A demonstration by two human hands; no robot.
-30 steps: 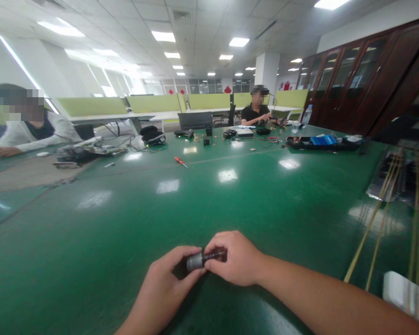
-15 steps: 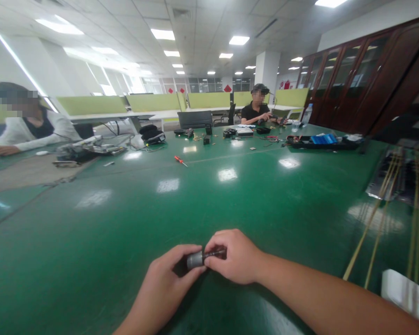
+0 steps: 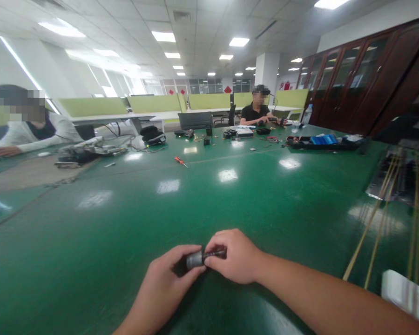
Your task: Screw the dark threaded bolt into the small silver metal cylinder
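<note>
Ceiling light panels (image 3: pixel 164 36) and overexposed windows (image 3: pixel 97 77) at the left lit the room brightly. Reflections (image 3: pixel 228 175) of the panels formed white glare on the green bench (image 3: pixel 125 228). Shadow darkened its surface between the left hand (image 3: pixel 171 270) and right hand (image 3: pixel 234 257). Detail on the metal cylinder (image 3: pixel 194 260) was soft; yellow straps (image 3: pixel 358 242) at the right appeared ghosted, wide-angle distortion stretched the margins, and pixelation masked two co-workers' heads (image 3: pixel 260 91).

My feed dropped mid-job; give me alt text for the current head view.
A bare left hand holds a metallic grey cylinder while the right hand pinches a slim, dark, ridged rod at its right end, above a green table. Farther off lies a red-handled screwdriver; a co-worker in black sits across.
</note>
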